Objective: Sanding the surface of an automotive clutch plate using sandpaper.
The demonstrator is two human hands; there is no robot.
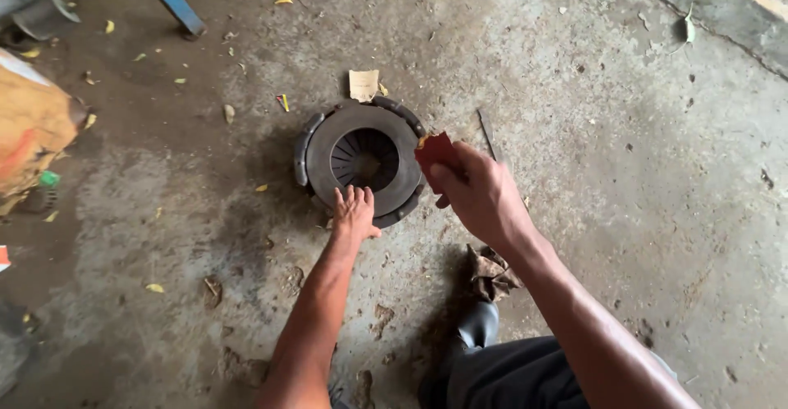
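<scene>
My left hand (355,212) flat, fingers spread, on near rim of round clutch plate (361,161) lying on floor (574,212). My right hand (480,195) nearer, grip clamped on red piece (437,151), probably abrasive paper, over plate's right edge.

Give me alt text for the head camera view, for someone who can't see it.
Seen from above, a person's left hand rests on the near edge of a round grey clutch pressure plate lying on a dirty concrete floor, while the right hand holds a small red piece of abrasive paper just over its right rim. A crumpled rag lies near the person's knee.
</scene>
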